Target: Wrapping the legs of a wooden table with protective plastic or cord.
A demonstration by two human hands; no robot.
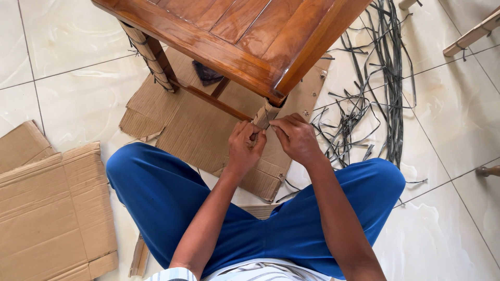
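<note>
A varnished wooden table (245, 36) stands over flattened cardboard (198, 125) on the tiled floor. Its near leg (266, 113) is wrapped in tan woven strip. My left hand (244, 148) pinches the strip at the lower part of this leg, fingers closed on it. My right hand (298, 138) grips the same wrapping from the right side, fingertips touching the leg. Another leg (151, 57) at the left carries the same wrapping. I sit cross-legged in blue trousers (161, 192) just below the table's corner.
A tangle of dark grey strips (380, 83) lies on the floor to the right. More flattened cardboard (49, 208) lies at the left. Pale wooden pieces (471, 34) show at the top right, and a small dark object (207, 73) rests under the table.
</note>
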